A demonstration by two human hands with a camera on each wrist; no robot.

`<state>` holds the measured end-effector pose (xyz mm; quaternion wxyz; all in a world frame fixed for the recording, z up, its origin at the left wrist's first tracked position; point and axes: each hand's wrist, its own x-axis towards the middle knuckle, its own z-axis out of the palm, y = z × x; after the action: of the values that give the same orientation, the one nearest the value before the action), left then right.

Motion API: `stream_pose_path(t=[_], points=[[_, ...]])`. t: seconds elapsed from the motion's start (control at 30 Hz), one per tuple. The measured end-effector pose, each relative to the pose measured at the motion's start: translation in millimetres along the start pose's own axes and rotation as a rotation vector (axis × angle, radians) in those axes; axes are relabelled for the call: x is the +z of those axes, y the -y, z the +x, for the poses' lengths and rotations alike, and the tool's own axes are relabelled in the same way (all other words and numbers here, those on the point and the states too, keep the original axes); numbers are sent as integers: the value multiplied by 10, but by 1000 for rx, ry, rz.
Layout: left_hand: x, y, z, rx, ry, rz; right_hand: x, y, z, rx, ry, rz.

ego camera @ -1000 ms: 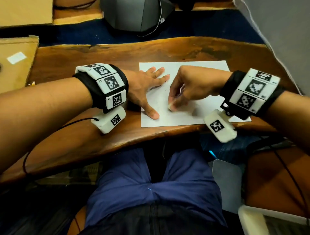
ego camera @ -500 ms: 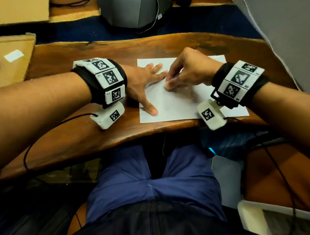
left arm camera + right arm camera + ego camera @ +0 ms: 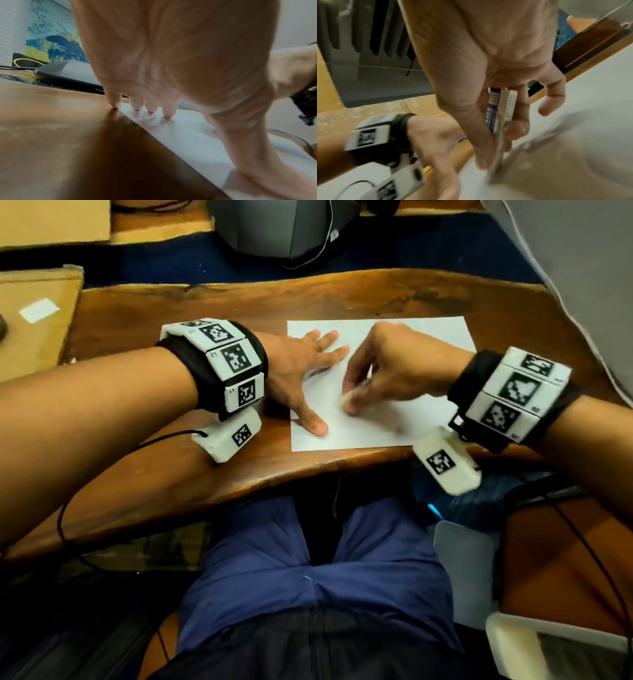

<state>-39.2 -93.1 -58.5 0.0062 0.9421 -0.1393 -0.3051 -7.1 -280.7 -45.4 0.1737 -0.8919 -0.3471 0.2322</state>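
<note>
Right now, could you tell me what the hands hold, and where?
The right hand pinches an eraser by its flat sides; the left hand only presses the paper flat.

Left hand (image 3: 295, 373) lies flat, fingers spread; right hand (image 3: 399, 371) curls, pinching.

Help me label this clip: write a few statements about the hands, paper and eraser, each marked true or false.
1. The left hand lies flat on the paper. True.
2. The right hand pinches an eraser. True.
3. The eraser is held well clear of the paper. False: its lower end meets the sheet.
4. The paper lies on a glass table. False: the table is wooden.
</note>
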Motion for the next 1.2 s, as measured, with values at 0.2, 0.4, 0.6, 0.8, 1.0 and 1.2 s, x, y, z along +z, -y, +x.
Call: stream_pose_path(t=[0.2,0.4,0.6,0.8,1.0,1.2], points=[[-12,-19,-17,-6,8,-5,-39,0,99,48,-39,90],[13,10,5,-3,0,-2,8,31,3,15,44,-13],[11,-16,-6,-7,17,-32,-45,19,153,51,-31,82],[15,4,7,4,10,-3,35,49,-37,-25,74,-45],[-12,-63,-43,-5,21,-11,-21,15,143,42,-69,79],[2,-26,-12,-8,27,8,73,119,-76,-40,104,-58]])
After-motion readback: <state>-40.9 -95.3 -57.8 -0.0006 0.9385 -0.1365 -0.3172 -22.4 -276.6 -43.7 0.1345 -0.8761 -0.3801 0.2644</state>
